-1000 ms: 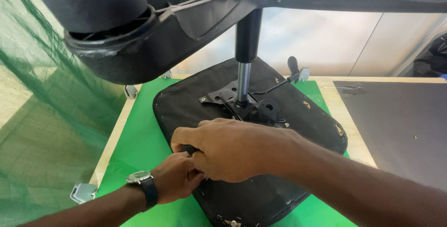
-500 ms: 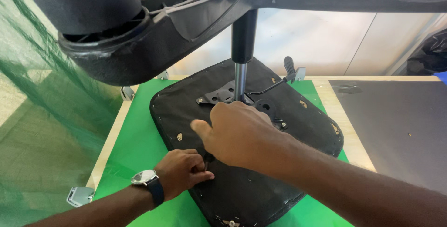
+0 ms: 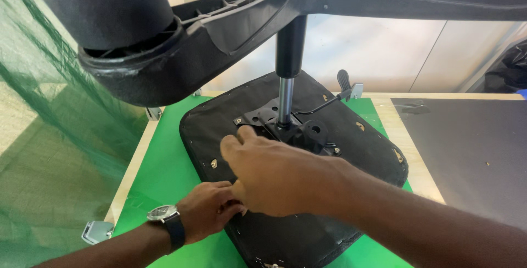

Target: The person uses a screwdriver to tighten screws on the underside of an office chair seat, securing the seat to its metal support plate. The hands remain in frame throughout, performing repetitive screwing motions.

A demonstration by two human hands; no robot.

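Lying upside down on a green mat (image 3: 164,174), a black chair seat (image 3: 351,152) fills the middle of the counter (image 3: 417,163), its dark fabric underside facing up. From its centre a metal mounting plate (image 3: 269,119) carries a gas-lift column (image 3: 285,92) that rises to the chair's black star base (image 3: 230,21), looming large at the top of the view. The right hand (image 3: 274,174) rests palm down on the seat, fingers spread and loose, fingertips touching the near edge of the plate; its grip holds nothing. Tucked partly under it, the left hand (image 3: 211,210) (a wristwatch (image 3: 164,216) on its wrist) is curled with fingers pressed to the seat's near left edge; I cannot tell whether it pinches anything. A black lever (image 3: 329,100) sticks out toward the far right. Green netting (image 3: 49,152) hangs at left, and a dark board (image 3: 472,147) lies at right.
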